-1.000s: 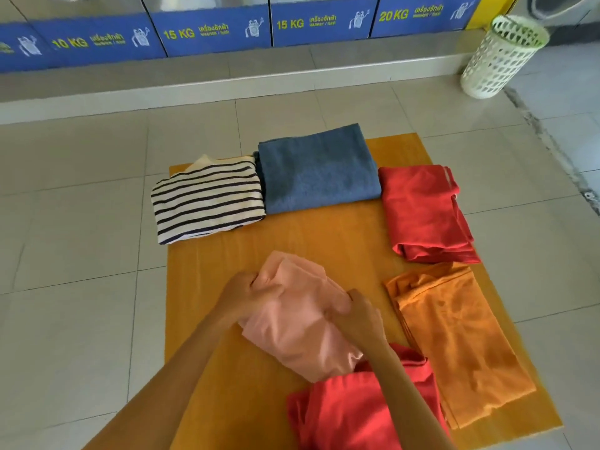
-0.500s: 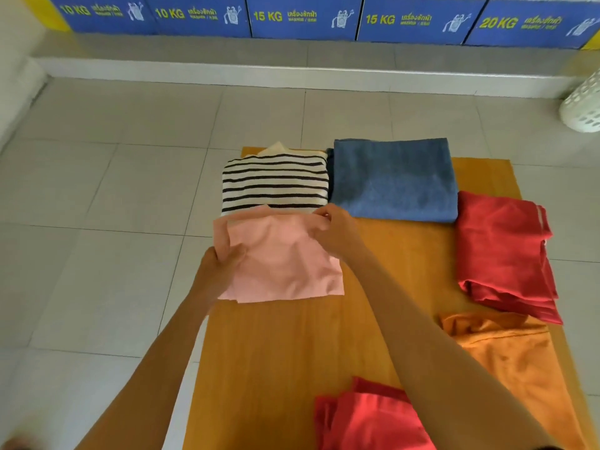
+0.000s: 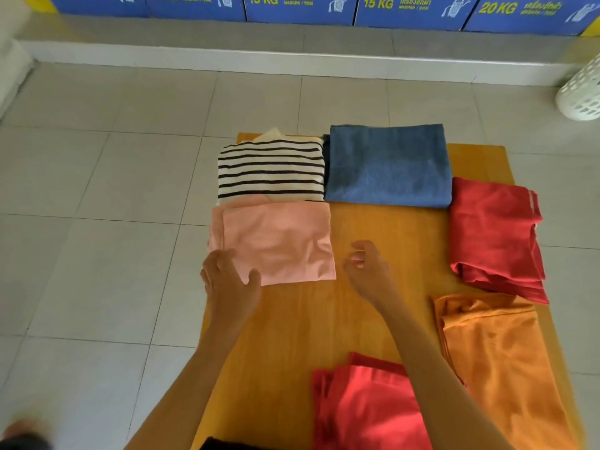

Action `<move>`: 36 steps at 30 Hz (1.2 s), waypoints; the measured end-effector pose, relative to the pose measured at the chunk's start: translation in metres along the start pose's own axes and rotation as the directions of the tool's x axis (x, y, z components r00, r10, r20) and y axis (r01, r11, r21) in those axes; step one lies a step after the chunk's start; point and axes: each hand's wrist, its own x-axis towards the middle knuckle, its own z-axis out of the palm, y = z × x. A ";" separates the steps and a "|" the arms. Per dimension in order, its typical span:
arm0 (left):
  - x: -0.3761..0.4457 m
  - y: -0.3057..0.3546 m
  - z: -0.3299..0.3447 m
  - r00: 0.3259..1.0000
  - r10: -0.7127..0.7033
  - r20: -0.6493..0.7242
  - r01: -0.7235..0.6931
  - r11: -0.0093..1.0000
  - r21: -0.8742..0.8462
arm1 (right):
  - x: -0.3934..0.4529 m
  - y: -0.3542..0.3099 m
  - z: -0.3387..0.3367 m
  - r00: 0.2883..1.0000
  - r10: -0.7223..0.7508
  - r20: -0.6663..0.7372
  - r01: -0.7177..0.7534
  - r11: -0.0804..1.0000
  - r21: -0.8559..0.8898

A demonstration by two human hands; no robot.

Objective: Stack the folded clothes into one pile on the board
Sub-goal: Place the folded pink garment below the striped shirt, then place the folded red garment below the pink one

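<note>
A folded pink cloth [image 3: 279, 241] lies flat on the orange board [image 3: 344, 316], its far edge just overlapping the striped folded shirt [image 3: 271, 168]. My left hand [image 3: 229, 284] rests on the pink cloth's near left corner with fingers spread. My right hand [image 3: 368, 271] hovers just right of the cloth, fingers loosely curled and holding nothing. A blue folded cloth [image 3: 388, 165] sits at the board's far end. A dark red one [image 3: 496, 235] lies on the right, an orange one [image 3: 500, 362] below it, and a light red one [image 3: 367, 404] lies nearest me.
The board lies on a pale tiled floor [image 3: 97, 254]. A white laundry basket [image 3: 582, 92] stands at the far right. Blue washing machine panels [image 3: 298, 8] line the back behind a raised step [image 3: 292, 60]. My foot [image 3: 22, 433] shows at the bottom left.
The pink cloth has come down flat on the board beside the striped shirt. My right hand let go and drew back to the right; my left hand slid to the near corner.
</note>
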 end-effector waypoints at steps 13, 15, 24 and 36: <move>-0.169 0.003 0.045 0.498 -0.112 0.860 -0.106 0.976 0.189 | -0.167 0.142 -0.069 0.888 0.098 -0.449 -0.148 0.986 -0.077; -0.171 0.005 0.050 0.540 -0.078 0.838 -0.132 0.976 0.176 | -0.181 0.164 -0.075 0.856 0.160 -0.492 -0.249 0.961 -0.121; -0.164 0.007 0.048 0.671 0.100 0.735 -0.046 0.995 -0.093 | -0.185 0.171 -0.056 0.871 0.418 -0.259 -0.433 0.902 -0.001; -0.108 -0.060 -0.032 0.886 -0.131 0.446 0.256 0.938 -0.234 | -0.135 0.072 0.027 0.966 0.230 0.115 -0.247 0.955 0.167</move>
